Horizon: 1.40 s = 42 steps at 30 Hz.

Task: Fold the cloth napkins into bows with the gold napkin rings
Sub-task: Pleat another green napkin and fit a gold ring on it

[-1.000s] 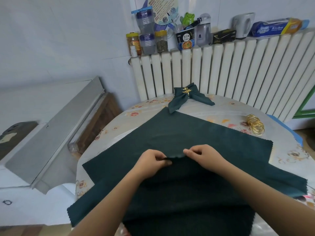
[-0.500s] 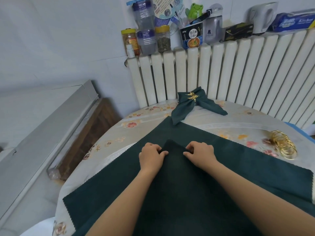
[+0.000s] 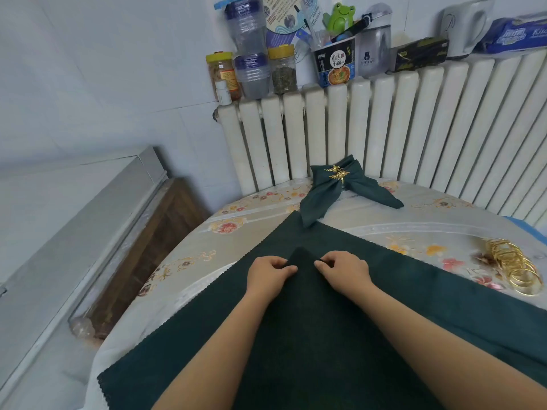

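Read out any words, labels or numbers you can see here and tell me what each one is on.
"重庆小面": noodle cup on the radiator.
"Kit…", cut off at the frame edge: blue tissue pack.
Paper fan: print too small to read.
Grey bottle: small bear mark, text blurred.
Yellow-lid jar: label blurred.
Black box: marks unreadable.

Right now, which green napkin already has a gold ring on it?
The folded bow napkin by the radiator. The flat napkin under both hands has none; spare rings lie loose at right.
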Available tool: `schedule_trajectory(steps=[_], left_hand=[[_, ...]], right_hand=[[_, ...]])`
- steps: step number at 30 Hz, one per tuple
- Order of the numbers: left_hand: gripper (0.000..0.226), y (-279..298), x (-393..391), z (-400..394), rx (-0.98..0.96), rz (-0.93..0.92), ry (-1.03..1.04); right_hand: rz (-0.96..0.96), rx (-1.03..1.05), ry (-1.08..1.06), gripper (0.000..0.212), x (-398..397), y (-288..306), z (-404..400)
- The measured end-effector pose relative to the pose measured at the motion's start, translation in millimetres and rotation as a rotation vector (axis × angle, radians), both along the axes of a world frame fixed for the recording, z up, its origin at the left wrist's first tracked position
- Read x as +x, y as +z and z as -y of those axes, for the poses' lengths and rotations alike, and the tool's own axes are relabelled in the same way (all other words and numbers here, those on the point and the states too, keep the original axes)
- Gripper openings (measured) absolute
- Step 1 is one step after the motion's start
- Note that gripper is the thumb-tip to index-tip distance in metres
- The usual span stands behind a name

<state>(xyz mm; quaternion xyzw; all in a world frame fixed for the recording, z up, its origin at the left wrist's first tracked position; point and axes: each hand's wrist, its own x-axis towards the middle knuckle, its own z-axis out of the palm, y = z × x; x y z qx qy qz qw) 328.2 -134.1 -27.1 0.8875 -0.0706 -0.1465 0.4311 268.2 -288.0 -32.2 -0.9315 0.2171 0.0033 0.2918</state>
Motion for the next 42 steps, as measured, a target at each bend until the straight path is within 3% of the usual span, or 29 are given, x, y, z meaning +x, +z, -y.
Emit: schedule_trajectory(steps=[6, 15, 25, 29, 32, 36, 42], left_hand=[[0.016, 3, 7, -2, -0.128, -0.134, 0.071], [0.018, 4, 13, -5, -0.063, -0.160, 0.004], [0.012, -1, 7, -2, -0.107, -0.024, 0.055], [0.011, -2, 0, -8, -0.100, 0.108, -0.064], [0.020, -3, -5, -17, -0.012, 0.242, -0.225], [0.025, -10, -9, -27, 0.161, 0.400, -0.366], [0.013, -4, -11, -24, 0.297, 0.415, -0.416]], right_hand=[[-0.053, 0.267, -0.057, 0.009, 12, 6, 9], [-0.085, 0.322, -0.075, 0.014, 16, 8, 9], [0.028, 0.376, -0.049, 0.010, 12, 6, 13], [0.139, 0.446, 0.064, 0.016, 0, 4, 19], [0.172, 0.328, 0.228, 0.022, -10, 1, 26], [0.195, -0.001, 0.359, 0.019, -18, -7, 30], [0.179, -0.218, 0.313, 0.017, -23, -4, 17]])
